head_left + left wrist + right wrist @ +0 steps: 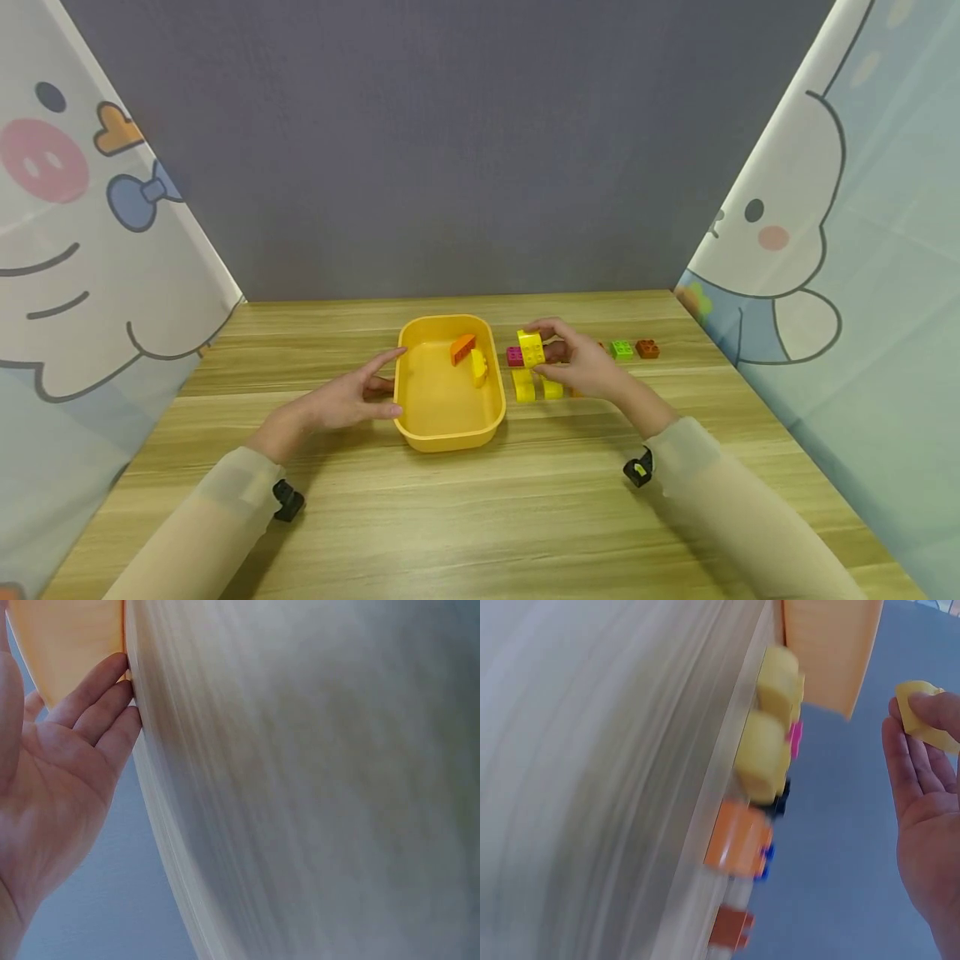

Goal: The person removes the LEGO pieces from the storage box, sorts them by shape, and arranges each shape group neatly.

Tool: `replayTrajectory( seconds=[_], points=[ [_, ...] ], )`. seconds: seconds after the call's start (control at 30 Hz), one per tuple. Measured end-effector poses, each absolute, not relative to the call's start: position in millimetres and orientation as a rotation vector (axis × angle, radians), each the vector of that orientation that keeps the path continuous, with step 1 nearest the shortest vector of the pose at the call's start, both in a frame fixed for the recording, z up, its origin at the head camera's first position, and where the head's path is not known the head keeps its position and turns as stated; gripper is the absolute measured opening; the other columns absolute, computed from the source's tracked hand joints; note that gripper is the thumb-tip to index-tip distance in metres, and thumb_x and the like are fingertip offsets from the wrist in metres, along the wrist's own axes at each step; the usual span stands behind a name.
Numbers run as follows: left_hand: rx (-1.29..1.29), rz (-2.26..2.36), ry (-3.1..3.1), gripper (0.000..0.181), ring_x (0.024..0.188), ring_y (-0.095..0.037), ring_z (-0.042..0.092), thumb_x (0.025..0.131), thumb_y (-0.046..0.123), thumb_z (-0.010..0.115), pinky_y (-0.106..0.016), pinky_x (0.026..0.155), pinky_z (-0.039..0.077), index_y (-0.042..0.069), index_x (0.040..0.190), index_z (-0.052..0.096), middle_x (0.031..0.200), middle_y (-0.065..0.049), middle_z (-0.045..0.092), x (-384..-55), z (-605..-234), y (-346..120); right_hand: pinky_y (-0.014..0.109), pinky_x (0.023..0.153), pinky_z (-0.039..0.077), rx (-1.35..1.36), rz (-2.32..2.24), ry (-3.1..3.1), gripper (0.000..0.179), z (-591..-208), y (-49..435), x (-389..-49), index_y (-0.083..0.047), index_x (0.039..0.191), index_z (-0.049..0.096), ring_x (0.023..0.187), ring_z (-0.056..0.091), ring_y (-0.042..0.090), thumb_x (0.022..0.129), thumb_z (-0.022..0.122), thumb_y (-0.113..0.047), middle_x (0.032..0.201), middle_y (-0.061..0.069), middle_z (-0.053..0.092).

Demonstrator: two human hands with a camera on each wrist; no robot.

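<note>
My left hand [341,402] rests against the left side of a yellow plastic bin [448,443], fingers extended along its wall in the left wrist view. Inside the bin lie an orange block [462,348] and a yellow block [478,367]. Just right of the bin, my right hand [588,365] pinches a yellow toy brick [532,350] between thumb and fingers. The right wrist view shows this brick [921,712] held up off the table. Below it in the head view are two more yellow bricks [523,386] and a magenta brick [514,357].
Right of the hand sit a green brick [622,349] and a brown brick [647,348]. An orange brick [739,838] and black and blue pieces show in the right wrist view. A grey panel [450,167] stands behind the wooden table [480,533], with printed cloth at both sides.
</note>
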State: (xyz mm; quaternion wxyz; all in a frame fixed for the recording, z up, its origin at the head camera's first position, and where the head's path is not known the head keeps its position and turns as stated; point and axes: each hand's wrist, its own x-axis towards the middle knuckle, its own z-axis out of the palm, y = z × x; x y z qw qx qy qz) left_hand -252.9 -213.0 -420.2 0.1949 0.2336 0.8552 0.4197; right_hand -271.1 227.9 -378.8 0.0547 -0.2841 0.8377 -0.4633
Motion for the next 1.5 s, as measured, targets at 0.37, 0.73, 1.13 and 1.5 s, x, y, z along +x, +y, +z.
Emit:
replayTrajectory(
  seconds=[0.37, 0.73, 1.13, 1.5],
  points=[
    [0.656, 1.182, 2.385, 0.105, 0.149, -0.047, 0.056, 0.103, 0.04, 0.079, -0.069, 0.123, 0.042, 0.026, 0.178, 0.008, 0.16, -0.031, 0.056, -252, -421, -212, 0.023, 0.083, 0.063, -0.721, -1.421, 2.614, 0.061, -384, 292, -265, -0.006, 0.156, 0.053, 0.1, 0.07, 0.015, 0.1, 0.076, 0.004, 0.135, 0.021, 0.055],
    [0.659, 1.194, 2.373, 0.105, 0.149, -0.048, 0.056, 0.103, 0.039, 0.079, -0.068, 0.122, 0.044, 0.026, 0.178, 0.008, 0.16, -0.031, 0.056, -252, -421, -213, 0.023, 0.076, 0.056, -0.663, -1.254, 2.704, 0.06, -400, 335, -264, -0.002, 0.155, 0.055, 0.091, 0.064, 0.013, 0.1, 0.078, 0.0, 0.134, 0.025, 0.057],
    [0.657, 1.193, 2.376, 0.105, 0.149, -0.048, 0.056, 0.103, 0.04, 0.079, -0.068, 0.122, 0.044, 0.026, 0.178, 0.007, 0.16, -0.031, 0.055, -252, -422, -214, 0.044, 0.09, 0.065, -0.58, -0.912, 2.758, 0.06, -412, 351, -264, -0.005, 0.155, 0.059, 0.112, 0.077, 0.031, 0.101, 0.082, -0.02, 0.141, 0.029, 0.065],
    [0.661, 1.201, 2.368, 0.105, 0.149, -0.048, 0.056, 0.103, 0.039, 0.079, -0.067, 0.122, 0.044, 0.026, 0.178, 0.006, 0.16, -0.032, 0.055, -252, -422, -213, 0.05, 0.091, 0.063, -0.662, -0.819, 2.756, 0.058, -414, 354, -268, -0.002, 0.158, 0.055, 0.111, 0.076, 0.033, 0.107, 0.074, -0.019, 0.139, 0.029, 0.066]
  ],
)
